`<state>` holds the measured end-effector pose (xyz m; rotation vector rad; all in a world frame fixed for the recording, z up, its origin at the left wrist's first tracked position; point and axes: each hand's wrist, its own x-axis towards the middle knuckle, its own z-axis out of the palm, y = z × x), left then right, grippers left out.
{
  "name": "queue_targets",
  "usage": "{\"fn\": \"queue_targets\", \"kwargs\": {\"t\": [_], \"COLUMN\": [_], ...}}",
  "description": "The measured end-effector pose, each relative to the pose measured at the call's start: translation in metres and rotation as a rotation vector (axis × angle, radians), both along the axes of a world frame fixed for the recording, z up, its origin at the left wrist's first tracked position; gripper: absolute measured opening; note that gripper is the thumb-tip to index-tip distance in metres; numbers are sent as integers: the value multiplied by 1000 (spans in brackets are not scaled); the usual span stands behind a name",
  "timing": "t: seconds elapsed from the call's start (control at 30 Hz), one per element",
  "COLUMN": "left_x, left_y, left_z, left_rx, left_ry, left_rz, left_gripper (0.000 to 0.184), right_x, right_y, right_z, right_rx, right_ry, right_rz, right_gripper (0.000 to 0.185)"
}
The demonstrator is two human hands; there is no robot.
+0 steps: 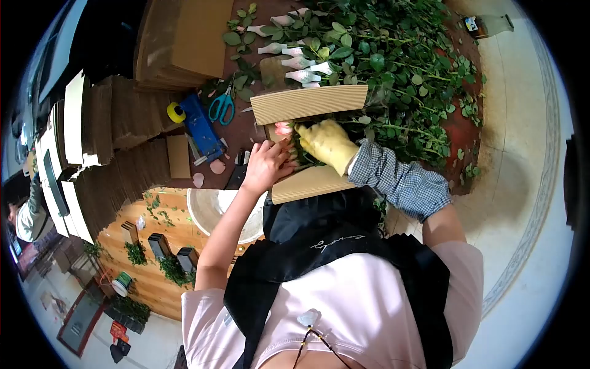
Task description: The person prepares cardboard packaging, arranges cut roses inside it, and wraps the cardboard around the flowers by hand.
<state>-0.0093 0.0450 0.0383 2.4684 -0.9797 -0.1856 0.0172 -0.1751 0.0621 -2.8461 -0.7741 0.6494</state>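
Note:
Pink rose heads (283, 128) lie between two flaps of corrugated cardboard (310, 103) on the work table. My bare left hand (268, 165) has its fingers bent over the rose heads at the near side, partly hiding them. From the right, my right hand (330, 144) in a yellow glove is closed beside the pink rose, at the stem just below its head. The gloved fingers hide most of that stem. The near cardboard flap (313, 183) lies below both hands, in front of my black apron.
Leafy rose stems (399, 67) fill the table's far right; several heads wear white net sleeves (301, 75). Teal scissors (222, 108), a blue tape dispenser (203, 126) and cardboard stacks (117, 114) stand left. A white basin (206, 209) is below. Another person (32, 218) is far left.

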Motion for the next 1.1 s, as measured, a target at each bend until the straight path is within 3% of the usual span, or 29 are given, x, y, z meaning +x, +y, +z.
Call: {"fn": "queue_targets", "kwargs": {"t": [0.03, 0.17, 0.23, 0.27, 0.37, 0.43, 0.47, 0.5, 0.6, 0.67, 0.7, 0.87, 0.97, 1.0, 1.1], "left_x": [-1, 3, 5, 7, 10, 16, 21, 20, 17, 9, 8, 2, 1, 1, 1], "left_y": [0, 1, 11, 7, -3, -15, -24, -31, -33, -29, -31, -33, -33, -32, -31], "left_z": [0, 1, -21, -13, -21, -39, -51, -59, -79, -80, -72, -71, -66, -66, -68], "left_rx": [-1, -33, -358, -390, -138, -131, -231, -176, -245, -331, -318, -362, -360, -360, -331], "left_ry": [5, 115, 290, 247, 185, 152, 130, 110, 202, 287, 468, 297, 316, 299, 310], "left_rz": [1, 7, 91, 252, 625, 574, 571, 613, 720, 741, 801, 733, 745, 736, 733], "left_gripper": [38, 32, 27, 19, 31, 44, 49, 50, 46, 40, 37, 42, 44, 44, 44], "right_x": [2, 15, 17, 13, 4, 4, 10, 9, -1, -4, -4, 5, 7, 10, 17], "right_y": [-2, -2, 3, 5, 0, 1, 7, 6, -11, -11, -9, -18, -16, -14, -3], "right_z": [-1, -17, -22, -10, -24, -26, -5, -5, 3, 11, 18, -5, -18, -17, -10], "right_rx": [-43, -111, -59, -71, -110, -21, -105, -106, 237, 300, 364, 664, 718, 717, 267], "right_ry": [-68, 77, 123, 121, -40, -29, 100, 97, -79, -204, -331, 124, 16, 17, 52], "right_rz": [2, 25, -23, -19, 15, 2, -14, -10, -78, -145, -226, -360, -298, -301, -120], "right_gripper": [31, 29, 26, 26, 25, 26, 27, 27, 25, 24, 25, 33, 32, 32, 31]}}
